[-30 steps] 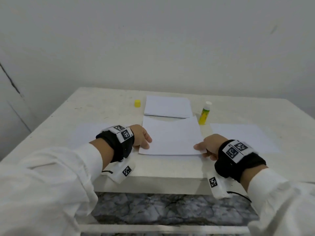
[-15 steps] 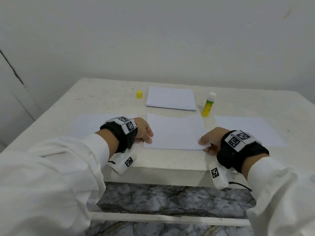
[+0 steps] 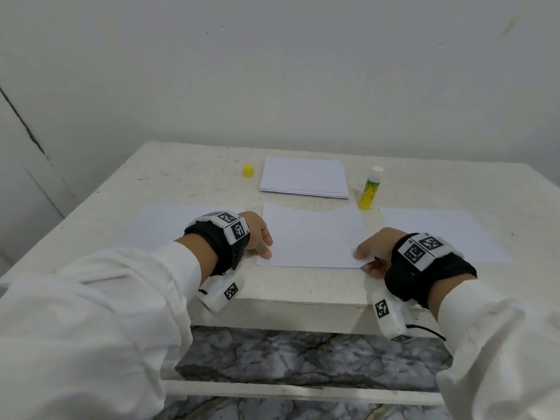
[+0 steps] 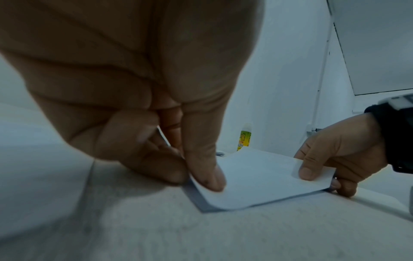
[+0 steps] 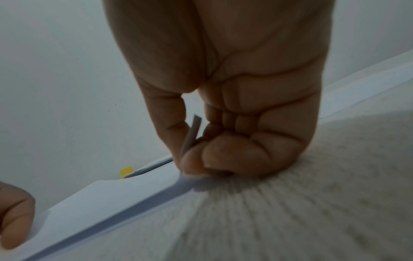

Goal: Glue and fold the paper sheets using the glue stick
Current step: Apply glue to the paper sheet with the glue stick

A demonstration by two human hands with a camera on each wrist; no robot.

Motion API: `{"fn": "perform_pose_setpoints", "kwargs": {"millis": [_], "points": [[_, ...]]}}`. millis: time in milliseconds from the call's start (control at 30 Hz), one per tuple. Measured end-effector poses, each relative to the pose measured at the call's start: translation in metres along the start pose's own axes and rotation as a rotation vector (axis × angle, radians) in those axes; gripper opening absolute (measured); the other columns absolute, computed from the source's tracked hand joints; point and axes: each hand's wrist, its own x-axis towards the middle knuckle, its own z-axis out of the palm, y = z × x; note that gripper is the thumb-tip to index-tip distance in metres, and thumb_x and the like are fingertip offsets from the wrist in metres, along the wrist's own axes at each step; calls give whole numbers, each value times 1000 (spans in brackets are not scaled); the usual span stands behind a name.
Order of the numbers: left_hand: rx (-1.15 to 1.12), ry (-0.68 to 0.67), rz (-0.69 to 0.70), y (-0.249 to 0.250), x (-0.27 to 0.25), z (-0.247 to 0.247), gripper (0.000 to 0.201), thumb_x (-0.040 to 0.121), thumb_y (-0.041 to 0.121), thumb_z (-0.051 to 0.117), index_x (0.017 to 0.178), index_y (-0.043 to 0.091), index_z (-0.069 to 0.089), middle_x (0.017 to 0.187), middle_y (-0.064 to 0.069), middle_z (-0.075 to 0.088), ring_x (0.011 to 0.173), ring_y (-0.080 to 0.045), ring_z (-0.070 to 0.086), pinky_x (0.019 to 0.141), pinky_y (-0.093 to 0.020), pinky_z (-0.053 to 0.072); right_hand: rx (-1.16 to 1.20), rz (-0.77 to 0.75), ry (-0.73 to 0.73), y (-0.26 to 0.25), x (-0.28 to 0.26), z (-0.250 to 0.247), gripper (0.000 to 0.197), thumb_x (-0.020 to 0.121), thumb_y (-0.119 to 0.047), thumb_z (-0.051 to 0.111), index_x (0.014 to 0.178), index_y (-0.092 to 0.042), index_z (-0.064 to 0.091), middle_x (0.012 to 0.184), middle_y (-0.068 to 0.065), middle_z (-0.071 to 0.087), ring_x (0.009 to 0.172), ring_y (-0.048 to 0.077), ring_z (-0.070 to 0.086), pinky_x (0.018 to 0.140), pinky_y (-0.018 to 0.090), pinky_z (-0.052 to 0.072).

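A white paper sheet point(image 3: 312, 236) lies in the middle of the table, its near edge lifted a little. My left hand point(image 3: 260, 237) pinches its near left corner, thumb on top point(image 4: 208, 178). My right hand point(image 3: 371, 253) pinches the near right corner point(image 5: 190, 159), thumb above and fingers below. An uncapped yellow glue stick point(image 3: 370, 189) stands upright just past the sheet's far right corner. Its yellow cap point(image 3: 248, 170) sits at the far left of a paper stack point(image 3: 304, 177).
Two more single sheets lie flat on the white table point(image 3: 188, 177), one to the left point(image 3: 160, 225) and one to the right point(image 3: 439, 231). A white wall stands behind the table. The near table edge point(image 3: 303, 310) is just below my wrists.
Both hands and the sheet keep the same relation; only the head view has tilted, so everything sits slightly higher in the frame.
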Motion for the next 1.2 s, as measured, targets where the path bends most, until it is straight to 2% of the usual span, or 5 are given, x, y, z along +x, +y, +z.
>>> {"fn": "perform_pose_setpoints", "kwargs": {"millis": [333, 633, 800, 1067, 1200], "points": [[38, 19, -10, 0, 3, 1, 30, 76, 16, 80, 104, 12, 68, 72, 6, 56, 61, -6, 53, 53, -15, 40, -2, -7, -10, 1, 2, 0, 29, 86, 0, 65, 111, 1, 52, 69, 16, 57, 61, 24, 56, 63, 35, 48], [152, 30, -17, -1, 9, 4, 31, 77, 22, 79, 105, 16, 67, 75, 7, 56, 79, -13, 56, 73, -22, 43, -258, -52, 18, -10, 2, -10, 11, 80, -7, 73, 76, -1, 64, 74, 13, 65, 79, 30, 63, 77, 34, 52], [157, 28, -17, -1, 11, 4, 25, 77, 21, 80, 98, 18, 66, 72, 6, 59, 69, -10, 55, 64, -19, 43, -307, -74, -3, -8, -2, -19, 6, 81, -5, 72, 76, -4, 68, 61, 7, 64, 57, 18, 58, 48, 22, 43], [163, 26, -22, -1, 11, 3, 24, 76, 21, 81, 94, 20, 65, 71, 7, 59, 63, -6, 54, 56, -16, 39, -428, -112, 58, -3, 8, -20, 50, 74, -24, 80, 117, -4, 64, 110, 12, 68, 102, 28, 62, 89, 34, 48], [181, 26, -27, 1, 9, 2, 27, 76, 23, 80, 100, 20, 67, 74, 8, 58, 67, -6, 53, 64, -18, 40, -427, -130, 61, -1, 12, -19, 50, 75, -21, 79, 119, -1, 62, 114, 15, 67, 106, 29, 61, 91, 35, 47]]}}
